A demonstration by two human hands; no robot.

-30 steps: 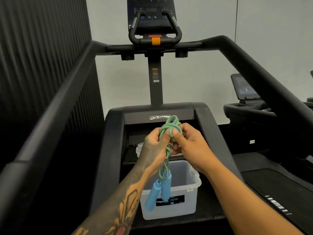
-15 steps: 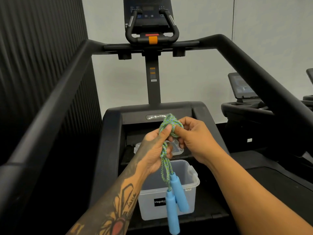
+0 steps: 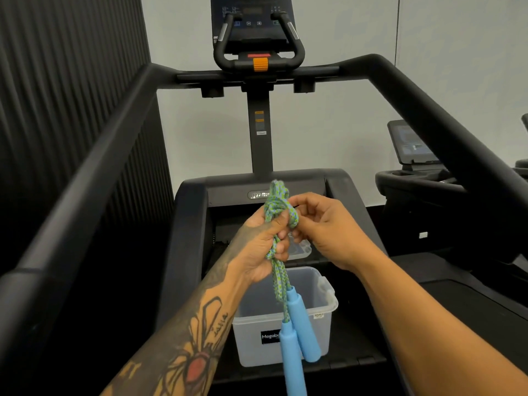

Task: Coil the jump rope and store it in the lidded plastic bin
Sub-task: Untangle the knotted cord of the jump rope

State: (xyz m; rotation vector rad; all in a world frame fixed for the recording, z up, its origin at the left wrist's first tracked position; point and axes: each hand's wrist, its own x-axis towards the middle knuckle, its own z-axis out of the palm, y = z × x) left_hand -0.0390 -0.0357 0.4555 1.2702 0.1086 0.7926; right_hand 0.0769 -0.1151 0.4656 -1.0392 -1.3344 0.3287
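The jump rope (image 3: 278, 205) is a green-and-blue braided cord bundled into a coil. My left hand (image 3: 261, 247) is closed around the bundle's middle. My right hand (image 3: 325, 227) pinches the wrapped loop at the coil's upper part. Two light-blue handles (image 3: 300, 330) hang below my left hand, in front of the bin. The translucent plastic bin (image 3: 325, 304) stands open on the treadmill deck under my hands, a black label on its front. Its clear lid (image 3: 300, 248) lies just behind the bin, partly hidden by my hands.
I stand on a black treadmill with handrails (image 3: 94, 172) on both sides and a console (image 3: 257, 27) ahead. A dark ribbed wall (image 3: 57, 67) is at the left. Another exercise machine (image 3: 423, 172) stands at the right.
The hanging handles have swung from left of the rope to straight down and slightly right. My hands have stayed on the coil, with my right hand working the loop at the top.
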